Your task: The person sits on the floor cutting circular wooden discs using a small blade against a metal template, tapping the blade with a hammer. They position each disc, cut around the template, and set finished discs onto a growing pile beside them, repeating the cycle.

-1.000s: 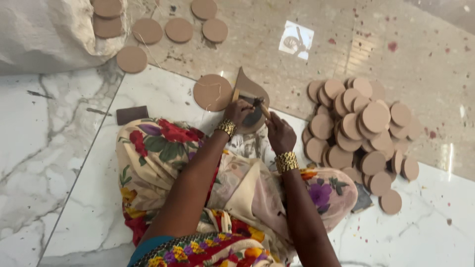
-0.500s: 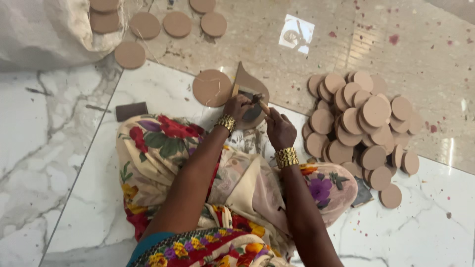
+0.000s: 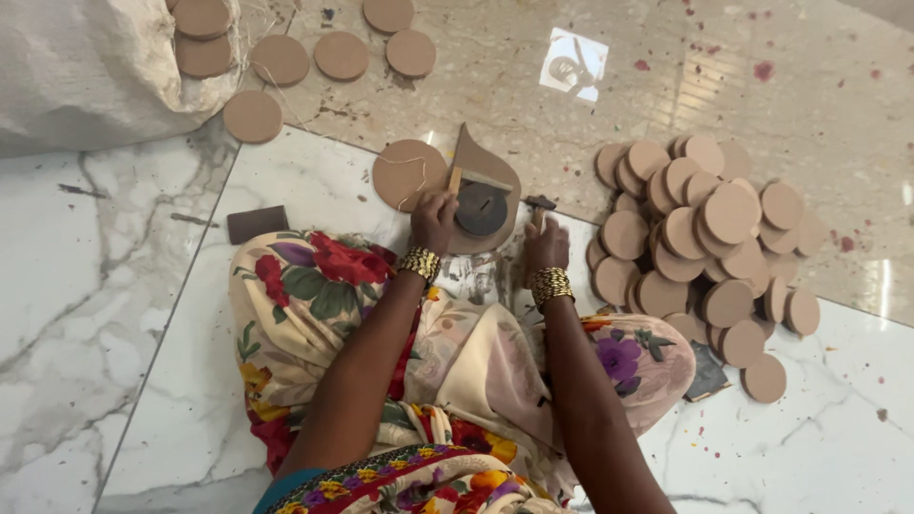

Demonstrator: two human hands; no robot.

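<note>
- Head view, looking straight down: a person sits on a marble floor, lap covered in flowered cloth, both arms reaching toward 12 o'clock.
- The left hand is curled shut around the near end of a slim wooden stick, pressing down at the left edge of a teardrop-shaped brown board.
- On that board lies a dark round disc, just at 3 o'clock of the left hand, with a thin strip across its top.
- The right hand rests at 4 o'clock of the disc, fingers folded; it seems to grip a small dark-headed tool, though how firmly I cannot tell.
- At 9 o'clock of the board, touching it, is a tan cardboard circle with a loose thread on it.
- At 3 o'clock, a large heap of tan circles (many overlapping) spreads over the floor; a few more lie at 11 o'clock beside a white sack.
- A small dark block sits at 9 o'clock of the knees.
- Judged from this, good work here means holding the board flat and steady with the left hand, keeping the disc centred, and keeping fingertips clear of the tool.
</note>
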